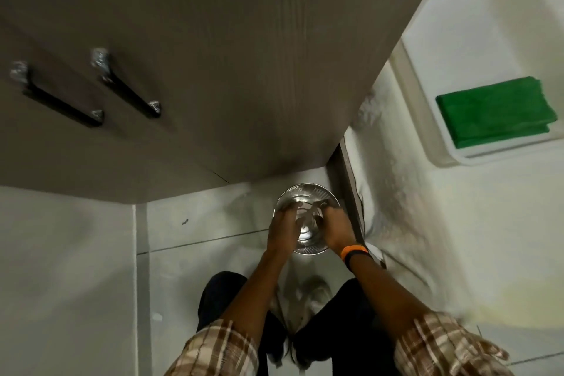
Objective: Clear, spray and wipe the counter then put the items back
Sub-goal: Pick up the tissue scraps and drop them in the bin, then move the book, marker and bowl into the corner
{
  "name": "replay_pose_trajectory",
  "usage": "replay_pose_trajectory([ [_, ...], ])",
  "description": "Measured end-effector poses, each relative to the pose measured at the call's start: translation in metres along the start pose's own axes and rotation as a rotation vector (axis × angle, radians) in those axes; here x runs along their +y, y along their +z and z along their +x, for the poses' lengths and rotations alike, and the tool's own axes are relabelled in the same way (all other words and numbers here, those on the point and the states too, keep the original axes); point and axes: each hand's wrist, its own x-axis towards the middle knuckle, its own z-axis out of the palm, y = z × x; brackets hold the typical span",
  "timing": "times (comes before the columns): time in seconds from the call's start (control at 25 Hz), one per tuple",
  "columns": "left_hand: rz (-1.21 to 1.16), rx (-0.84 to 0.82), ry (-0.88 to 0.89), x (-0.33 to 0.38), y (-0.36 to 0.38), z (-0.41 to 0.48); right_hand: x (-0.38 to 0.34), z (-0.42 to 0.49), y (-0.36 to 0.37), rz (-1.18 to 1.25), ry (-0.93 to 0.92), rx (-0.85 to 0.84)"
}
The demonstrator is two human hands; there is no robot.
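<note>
A round shiny steel vessel (307, 195) is low over the white tiled floor, close to the cabinet's corner. My left hand (282, 233) grips its left rim and my right hand (337, 227), with an orange band on the wrist, grips its right rim. Whether the vessel rests on the floor or hangs just above it cannot be told. At the right, a folded green cloth (494, 111) lies on the white counter (500, 192). Both forearms reach down from plaid sleeves.
A brown cabinet front (213, 70) with two black bar handles (126, 85) fills the upper left. A dark vertical strip (351, 192) runs beside the vessel. My feet and dark trousers (317, 293) stand below the vessel on the tiles.
</note>
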Motion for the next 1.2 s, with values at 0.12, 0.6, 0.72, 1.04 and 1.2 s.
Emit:
replay_pose_trajectory([
  [0.12, 0.271, 0.201, 0.260, 0.054, -0.066, -0.053, -0.044, -0.055, -0.069, 0.046, -0.089, 0.160],
  [0.6, 0.480, 0.750, 0.410, 0.232, -0.396, -0.153, -0.289, -0.161, -0.348, -0.249, -0.683, 0.662],
  [0.72, 0.501, 0.797, 0.377, 0.229, -0.454, -0.152, -0.344, -0.154, -0.365, -0.271, -0.737, 0.701],
  [1.04, 0.526, 0.810, 0.164, 0.140, -0.579, -0.125, -0.499, -0.117, -0.316, -0.171, -0.787, 0.569],
  [1.2, 0.423, 0.752, 0.067, 0.065, -0.657, -0.093, -0.601, -0.072, -0.284, -0.073, -0.757, 0.393],
])
